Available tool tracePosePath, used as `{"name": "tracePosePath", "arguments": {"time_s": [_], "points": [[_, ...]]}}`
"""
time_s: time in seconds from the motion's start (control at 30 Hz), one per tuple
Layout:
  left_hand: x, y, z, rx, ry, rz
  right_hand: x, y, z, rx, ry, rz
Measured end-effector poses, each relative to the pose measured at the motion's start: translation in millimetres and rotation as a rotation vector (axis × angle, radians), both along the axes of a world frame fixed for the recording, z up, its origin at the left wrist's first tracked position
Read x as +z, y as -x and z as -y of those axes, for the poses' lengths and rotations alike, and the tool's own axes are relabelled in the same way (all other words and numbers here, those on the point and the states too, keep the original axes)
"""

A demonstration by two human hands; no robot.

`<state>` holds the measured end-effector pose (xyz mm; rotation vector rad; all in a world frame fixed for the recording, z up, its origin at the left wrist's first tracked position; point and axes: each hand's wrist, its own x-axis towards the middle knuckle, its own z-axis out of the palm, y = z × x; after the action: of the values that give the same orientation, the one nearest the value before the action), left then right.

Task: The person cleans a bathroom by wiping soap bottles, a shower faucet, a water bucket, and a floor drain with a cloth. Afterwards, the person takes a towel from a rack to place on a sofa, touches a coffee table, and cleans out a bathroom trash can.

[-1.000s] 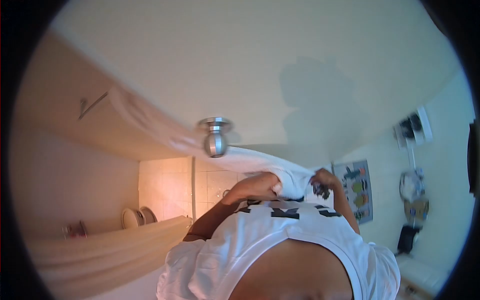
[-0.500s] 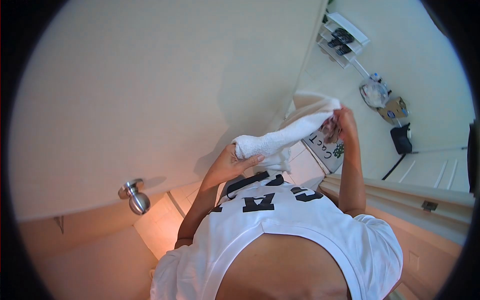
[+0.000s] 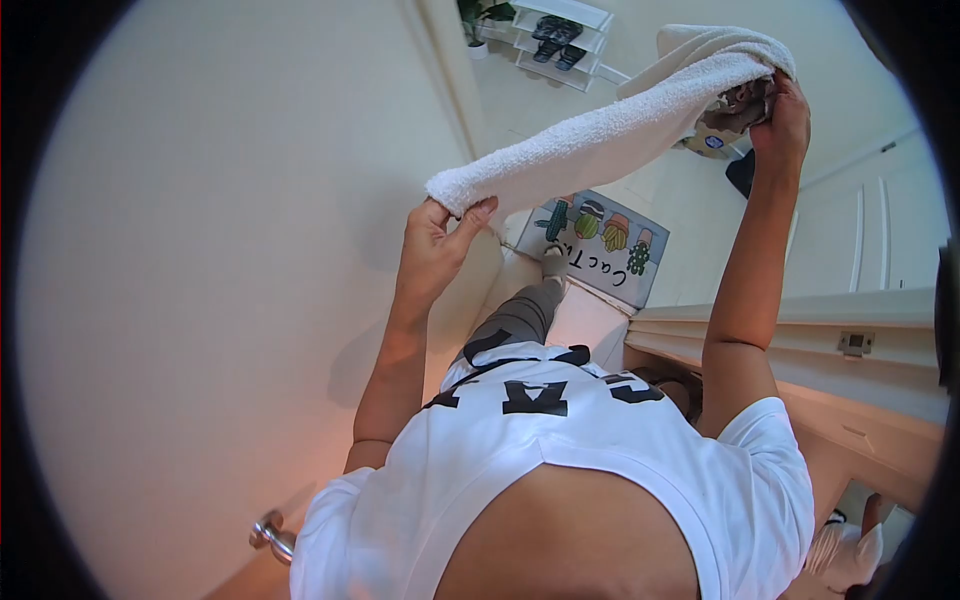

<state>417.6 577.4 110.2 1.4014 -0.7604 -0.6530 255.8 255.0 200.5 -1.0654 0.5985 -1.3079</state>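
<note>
A white terry towel (image 3: 600,135) stretches between my hands, out in front of my chest. My left hand (image 3: 435,250) pinches its near left end, thumb on the underside. Higher up and to the right, my right hand (image 3: 787,125) grips the other end, where part of the towel folds back over. Close beside the right fingers, a bunched brownish-pink cloth (image 3: 742,108) shows beneath the towel.
A wide pale door (image 3: 250,250) with a metal knob (image 3: 275,537) fills the left. My foot is on a cactus-print mat (image 3: 595,240) past the threshold. Beyond are a white shoe rack (image 3: 563,42) and a potted plant (image 3: 479,45). The door frame (image 3: 790,325) runs along the right.
Both hands have risen and moved farther apart, drawing the towel out longer. The view has shifted forward through the doorway, showing more of the mat, and the knob now sits lower.
</note>
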Motion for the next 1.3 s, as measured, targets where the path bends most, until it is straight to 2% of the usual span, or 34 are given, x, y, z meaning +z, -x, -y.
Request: {"name": "tracePosePath", "arguments": {"time_s": [0.07, 0.2, 0.3, 0.37, 0.43, 0.47, 0.57, 0.6, 0.67, 0.7, 0.77, 0.8, 0.9, 1.0, 1.1, 1.17, 1.23, 1.3], "points": [[-8.8, -18.6, 48.3, 0.016, 0.076, -0.046, -15.8, -9.6, 41.2, -0.028, -0.042, -0.026], [-42.0, -70.4, 169.8, -0.005, 0.042, -0.071, -62.1, -55.6, 154.2, -0.002, -0.145, -0.076], [-40.0, -79.4, 259.2, 0.066, -0.062, -0.059, -86.3, -80.8, 243.7, 0.042, -0.225, -0.141], [-33.3, -116.9, 309.8, 0.082, -0.163, -0.099, -88.8, -123.0, 283.0, 0.081, -0.224, -0.247], [-34.5, -145.2, 353.6, 0.117, -0.203, -0.103, -105.5, -140.3, 335.0, 0.101, -0.241, -0.241], [-47.0, -147.6, 317.7, 0.145, -0.181, -0.107, -112.2, -136.6, 304.9, 0.11, -0.195, -0.232], [-50.3, -184.5, 332.2, 0.203, -0.112, -0.217, -117.6, -150.4, 312.4, 0.078, -0.226, -0.269], [-49.8, -186.4, 332.3, 0.198, -0.107, -0.21, -121.3, -142.1, 316.3, 0.063, -0.227, -0.29], [-51.5, -185.9, 333.7, 0.222, -0.236, -0.374, -126.6, -123.1, 322.1, 0.04, -0.234, -0.311], [-54.4, -181.7, 344.2, 0.224, -0.24, -0.363, -132.8, -113.1, 332.9, 0.025, -0.254, -0.341], [-67.5, -181.8, 353.0, 0.237, -0.169, -0.554, -146.7, -109.2, 342.3, 0.046, -0.258, -0.321], [-71.6, -183.9, 357.2, 0.242, -0.161, -0.552, -147.2, -113.9, 341.8, 0.022, -0.269, -0.318], [-77.9, -186.8, 363.4, 0.319, -0.16, -0.46, -154.4, -129.5, 343.0, 0.019, -0.274, -0.281], [-68.9, -178.3, 364.6, 0.401, -0.047, -0.275, -143.4, -142.6, 336.3, 0.017, -0.286, -0.257], [-90.9, -173.1, 361.1, 0.487, 0.02, -0.145, -177.4, -161.3, 357.2, 0.19, -0.18, -0.202], [-106.1, -180.6, 360.2, 0.584, -0.054, 0.066, -187.2, -190.6, 354.9, 0.239, -0.112, -0.248], [-106.5, -175.7, 367.0, 0.682, -0.061, 0.133, -194.9, -218.1, 356.8, 0.311, -0.076, -0.289], [-96.5, -171.8, 371.1, 0.791, -0.243, 0.438, -194.2, -237.3, 346.8, 0.41, -0.036, -0.274]]}}
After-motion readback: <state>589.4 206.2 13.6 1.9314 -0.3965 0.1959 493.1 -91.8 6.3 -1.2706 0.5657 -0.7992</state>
